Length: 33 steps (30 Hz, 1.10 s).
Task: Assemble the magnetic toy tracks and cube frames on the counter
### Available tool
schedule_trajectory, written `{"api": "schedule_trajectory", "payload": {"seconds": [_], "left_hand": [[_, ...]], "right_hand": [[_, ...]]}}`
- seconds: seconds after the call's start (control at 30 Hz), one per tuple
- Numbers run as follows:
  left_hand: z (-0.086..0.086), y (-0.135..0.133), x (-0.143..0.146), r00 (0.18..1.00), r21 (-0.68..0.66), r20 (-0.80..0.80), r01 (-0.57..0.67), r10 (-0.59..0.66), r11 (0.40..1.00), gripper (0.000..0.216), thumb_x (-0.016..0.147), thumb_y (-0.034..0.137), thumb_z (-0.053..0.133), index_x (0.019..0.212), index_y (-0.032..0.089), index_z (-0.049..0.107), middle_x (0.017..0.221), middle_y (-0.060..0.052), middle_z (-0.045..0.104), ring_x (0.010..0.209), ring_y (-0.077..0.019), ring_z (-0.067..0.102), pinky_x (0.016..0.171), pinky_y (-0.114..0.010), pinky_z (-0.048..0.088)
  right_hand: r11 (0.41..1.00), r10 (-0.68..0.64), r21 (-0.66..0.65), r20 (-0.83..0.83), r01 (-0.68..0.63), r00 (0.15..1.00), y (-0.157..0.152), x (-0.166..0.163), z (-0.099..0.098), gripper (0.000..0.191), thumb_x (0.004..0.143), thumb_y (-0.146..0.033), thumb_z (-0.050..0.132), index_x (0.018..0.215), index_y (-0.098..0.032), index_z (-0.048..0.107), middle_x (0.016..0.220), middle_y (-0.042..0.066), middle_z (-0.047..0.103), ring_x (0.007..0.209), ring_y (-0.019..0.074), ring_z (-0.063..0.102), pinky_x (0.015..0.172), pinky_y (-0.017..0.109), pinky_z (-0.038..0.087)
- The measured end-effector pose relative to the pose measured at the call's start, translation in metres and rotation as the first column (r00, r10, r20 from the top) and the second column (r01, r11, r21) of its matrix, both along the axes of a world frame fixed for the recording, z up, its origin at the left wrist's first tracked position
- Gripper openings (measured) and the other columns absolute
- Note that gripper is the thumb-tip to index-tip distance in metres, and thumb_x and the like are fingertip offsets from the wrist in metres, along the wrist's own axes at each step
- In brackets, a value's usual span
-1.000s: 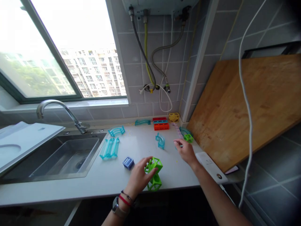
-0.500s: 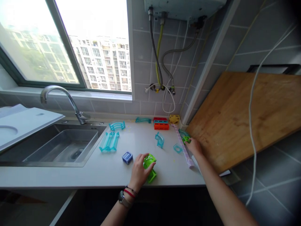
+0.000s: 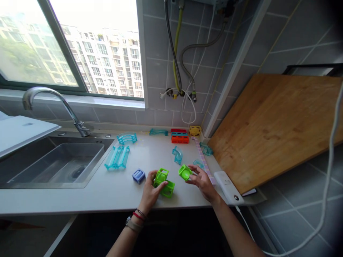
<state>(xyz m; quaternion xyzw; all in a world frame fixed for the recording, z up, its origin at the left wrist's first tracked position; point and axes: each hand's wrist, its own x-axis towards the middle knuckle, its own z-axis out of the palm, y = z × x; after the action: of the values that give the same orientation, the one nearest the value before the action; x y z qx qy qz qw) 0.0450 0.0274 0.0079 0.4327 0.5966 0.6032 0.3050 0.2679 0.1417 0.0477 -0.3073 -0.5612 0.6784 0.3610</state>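
Observation:
My left hand [image 3: 150,191] is closed round a pair of joined green open-frame cubes [image 3: 164,182] near the counter's front edge. Just to the right, my right hand [image 3: 202,180] pinches a single green cube piece [image 3: 184,171] a little above the counter, close to the joined pair but apart from it. A small blue block [image 3: 138,175] lies left of my left hand. A curved clear teal track piece [image 3: 177,155] lies behind the green pieces.
A steel sink [image 3: 50,162] with a tap [image 3: 53,103] is at the left. Teal track pieces [image 3: 118,157], a red and orange block stack [image 3: 180,136], a yellow cube [image 3: 195,131] and a pink strip [image 3: 203,160] lie on the white counter [image 3: 80,198]. A wooden board [image 3: 276,121] leans at the right beside a white power bank [image 3: 227,182].
My right hand picked up the single green cube from beside the wooden board and brought it left, next to the joined green cubes. My left hand stayed on the joined cubes.

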Motion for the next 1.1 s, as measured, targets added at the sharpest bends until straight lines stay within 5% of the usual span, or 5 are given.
{"api": "schedule_trajectory", "payload": {"seconds": [0.4,0.53,0.67,0.8,1.1], "left_hand": [[-0.003,-0.003,0.003,0.981,0.054,0.128,0.138,-0.144,0.989,0.039,0.091,0.041,0.063,0.122,0.021,0.051,0.113,-0.008,0.069,0.101,-0.0223,0.066,0.080,-0.030,0.054],[-0.003,-0.004,0.003,0.978,0.037,0.156,0.136,-0.140,0.990,0.040,0.090,0.042,0.065,0.121,0.021,0.051,0.103,-0.006,0.070,0.093,-0.0207,0.067,0.075,-0.029,0.054],[-0.002,-0.004,0.003,0.975,0.027,0.173,0.133,-0.136,0.991,0.042,0.089,0.043,0.066,0.120,0.021,0.051,0.100,-0.005,0.070,0.087,-0.0190,0.067,0.071,-0.027,0.054],[-0.002,-0.004,0.003,0.974,0.032,0.181,0.135,-0.139,0.990,0.043,0.088,0.043,0.067,0.121,0.020,0.051,0.099,-0.006,0.070,0.087,-0.0192,0.067,0.071,-0.027,0.054],[-0.002,-0.003,0.002,0.973,0.036,0.187,0.134,-0.138,0.990,0.042,0.087,0.042,0.068,0.119,0.021,0.052,0.110,-0.008,0.071,0.094,-0.0213,0.069,0.075,-0.029,0.056]], "right_hand": [[0.983,0.044,-0.169,-0.116,-0.064,0.992,-0.024,-0.015,-0.005,0.052,0.079,-0.039,0.076,0.127,-0.024,0.064,0.127,0.009,0.062,0.109,0.0277,0.064,0.086,0.045,0.059],[0.983,-0.102,0.161,0.103,0.085,0.989,-0.009,-0.009,-0.019,0.068,0.077,-0.030,0.075,0.141,-0.024,0.053,0.127,0.009,0.062,0.120,0.0289,0.059,0.101,0.049,0.051],[0.766,-0.287,0.643,0.338,0.003,0.897,0.002,0.003,-0.038,0.060,0.079,-0.013,0.061,0.138,-0.026,0.058,0.133,0.009,0.058,0.128,0.0272,0.053,0.115,0.049,0.039],[0.660,-0.298,0.741,0.412,-0.126,0.861,-0.003,0.012,-0.044,0.058,0.082,-0.009,0.055,0.137,-0.027,0.056,0.136,0.008,0.055,0.134,0.0252,0.047,0.118,0.047,0.035],[0.785,-0.233,0.619,0.331,-0.024,0.914,-0.006,0.009,-0.041,0.023,0.090,-0.033,0.064,0.110,-0.024,0.070,0.132,0.010,0.059,0.122,0.0268,0.058,0.106,0.047,0.048]]}}
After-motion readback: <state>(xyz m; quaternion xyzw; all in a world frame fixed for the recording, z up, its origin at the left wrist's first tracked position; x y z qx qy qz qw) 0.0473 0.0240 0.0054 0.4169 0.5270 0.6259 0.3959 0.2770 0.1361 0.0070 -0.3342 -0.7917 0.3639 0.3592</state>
